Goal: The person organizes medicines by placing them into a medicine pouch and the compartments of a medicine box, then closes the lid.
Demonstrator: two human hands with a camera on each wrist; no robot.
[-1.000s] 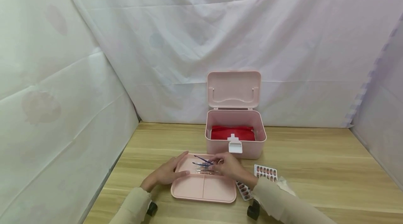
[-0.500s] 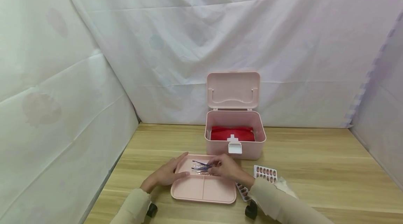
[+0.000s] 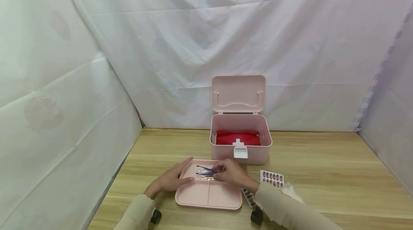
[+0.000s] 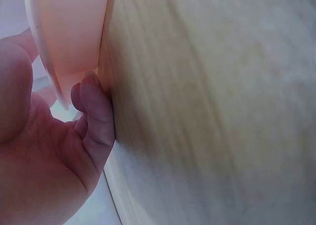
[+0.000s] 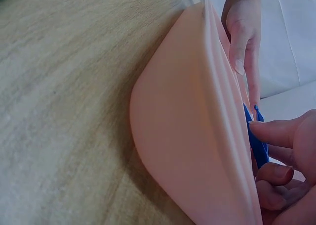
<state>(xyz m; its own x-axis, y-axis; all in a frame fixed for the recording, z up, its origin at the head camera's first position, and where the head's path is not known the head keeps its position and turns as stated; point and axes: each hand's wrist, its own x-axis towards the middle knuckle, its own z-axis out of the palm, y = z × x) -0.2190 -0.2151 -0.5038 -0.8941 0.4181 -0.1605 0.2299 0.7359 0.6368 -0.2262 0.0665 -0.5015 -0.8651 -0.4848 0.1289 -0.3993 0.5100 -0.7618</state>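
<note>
A slip at the right grip (image 3: pixel 228 172) seems the likeliest trouble: it pinches the blue tweezers (image 3: pixel 211 170) near the end where the two prongs meet, so a loose pinch could let them swivel or drop back into the pink tray (image 3: pixel 191 192). The prongs splay over clear packets (image 3: pixel 208 178) in the tray's upper compartment, and could snag or drag these if pulled sideways. Whether the tips touch the packets, I cannot tell.

At lower right of centre, the right sleeve (image 3: pixel 274 201) passes over two blister packs, one (image 3: pixel 272 178) showing above it and the other (image 3: pixel 248 198) to its left beside the tray; a low sweep of the forearm could shove either along the tabletop (image 3: pixel 329 176). The black wrist device (image 3: pixel 257 215) sits close by the second and might catch it. A hard push from the left grip (image 3: pixel 171 179) could also skew the tray, whose upper right corner lies near the pink box (image 3: pixel 258 155).

As for where the tweezers lie: just below the middle of the frame, their joined end is between the right grip's fingertips and their prongs point left, towards the left grip. The left grip has thumb and index finger spread over the tray's left side; in the left wrist view, its lower fingers bend against the outer wall. It is well apart from the tweezers.
</note>
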